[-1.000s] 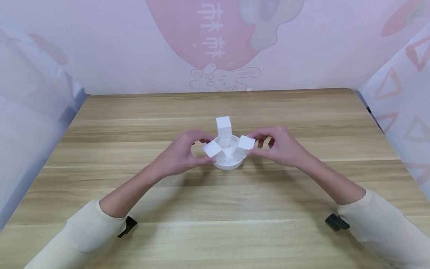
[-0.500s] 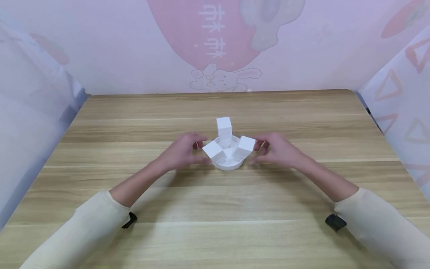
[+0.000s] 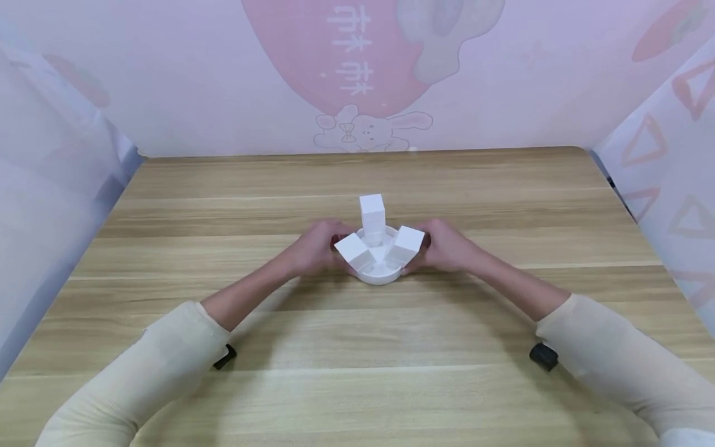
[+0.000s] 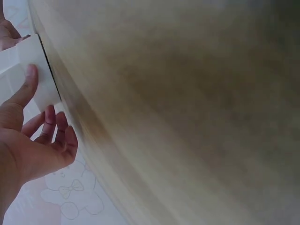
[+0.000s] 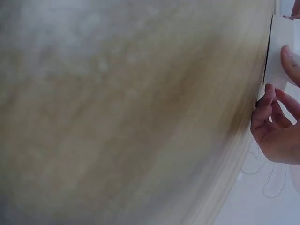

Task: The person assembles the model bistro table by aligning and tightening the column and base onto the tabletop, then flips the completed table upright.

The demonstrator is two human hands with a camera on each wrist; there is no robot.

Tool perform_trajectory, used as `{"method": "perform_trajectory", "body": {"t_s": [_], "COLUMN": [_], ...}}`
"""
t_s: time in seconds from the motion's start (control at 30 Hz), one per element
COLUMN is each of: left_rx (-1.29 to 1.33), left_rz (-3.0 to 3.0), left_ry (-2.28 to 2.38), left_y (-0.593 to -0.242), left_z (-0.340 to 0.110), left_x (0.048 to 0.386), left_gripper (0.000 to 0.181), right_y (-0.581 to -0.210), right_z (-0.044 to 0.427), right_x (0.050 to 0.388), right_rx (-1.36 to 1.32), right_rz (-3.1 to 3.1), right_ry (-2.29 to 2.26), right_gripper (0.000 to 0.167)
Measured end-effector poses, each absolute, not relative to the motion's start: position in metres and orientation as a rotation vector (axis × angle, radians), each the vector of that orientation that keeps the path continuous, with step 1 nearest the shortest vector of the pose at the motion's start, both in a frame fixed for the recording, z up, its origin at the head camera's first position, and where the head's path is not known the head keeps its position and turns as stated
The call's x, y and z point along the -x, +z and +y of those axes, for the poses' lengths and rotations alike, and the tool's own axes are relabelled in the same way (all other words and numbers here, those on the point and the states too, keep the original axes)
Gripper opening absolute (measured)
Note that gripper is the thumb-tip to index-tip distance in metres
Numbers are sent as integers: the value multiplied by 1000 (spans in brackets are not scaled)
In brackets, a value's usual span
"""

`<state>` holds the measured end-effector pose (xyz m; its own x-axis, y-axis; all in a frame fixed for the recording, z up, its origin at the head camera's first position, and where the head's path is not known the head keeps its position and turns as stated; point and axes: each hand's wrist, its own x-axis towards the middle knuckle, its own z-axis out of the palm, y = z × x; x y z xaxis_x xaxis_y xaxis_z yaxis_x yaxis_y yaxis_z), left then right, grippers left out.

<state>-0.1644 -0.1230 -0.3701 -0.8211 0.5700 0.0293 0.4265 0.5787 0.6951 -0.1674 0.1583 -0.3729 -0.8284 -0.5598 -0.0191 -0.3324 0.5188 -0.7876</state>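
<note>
A round white base (image 3: pixel 378 280) sits on the wooden table, and three white block-topped posts rise from it. The back post (image 3: pixel 372 214) stands upright; the left post (image 3: pixel 354 250) and right post (image 3: pixel 406 243) lean outward. My left hand (image 3: pixel 318 249) holds the base from the left, thumb on its near wall and fingers round the far side. From the right, my right hand (image 3: pixel 447 248) holds it the same way. In the left wrist view, the left thumb (image 4: pixel 29 86) lies flat on the base wall. Some fingertips are hidden behind the posts in the head view.
The wood-grain table (image 3: pixel 380 372) reaches back to a pink printed wall sheet (image 3: pixel 195 81). Pale sheets also hang at the left and right. A small black device (image 3: pixel 225 356) sits under the left sleeve, with another black device (image 3: pixel 544 356) under the right.
Both hands let go of the two leaning posts and drew slightly apart. They then came in lower and took hold of the round base. The white piece stays in nearly the same place.
</note>
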Motion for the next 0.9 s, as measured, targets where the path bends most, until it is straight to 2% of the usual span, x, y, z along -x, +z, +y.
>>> {"method": "perform_trajectory", "body": {"t_s": [0.1, 0.23, 0.33, 0.63, 0.9], "left_rx": [-759, -641, -579, -415, -330], "left_rz": [2521, 2413, 2354, 2242, 2253], "left_ry": [1233, 1428, 1549, 1975, 2110], "left_y": [-368, -355, -344, -318, -311], "left_z": [-126, -129, -129, -118, -107], "left_x": [161, 153, 148, 133, 125], "left_gripper": [47, 46, 39, 41, 31], "right_y": [-369, -357, -347, -324, -317], "right_z": [162, 167, 169, 158, 148], "right_x": [166, 161, 156, 135, 127], "right_rx": [634, 497, 481, 440, 465], "right_rz": [2382, 2194, 2106, 2161, 2107], "right_ry": [-1333, -1541, -1657, -1914, -2111], "right_gripper": [36, 47, 48, 29, 28]}}
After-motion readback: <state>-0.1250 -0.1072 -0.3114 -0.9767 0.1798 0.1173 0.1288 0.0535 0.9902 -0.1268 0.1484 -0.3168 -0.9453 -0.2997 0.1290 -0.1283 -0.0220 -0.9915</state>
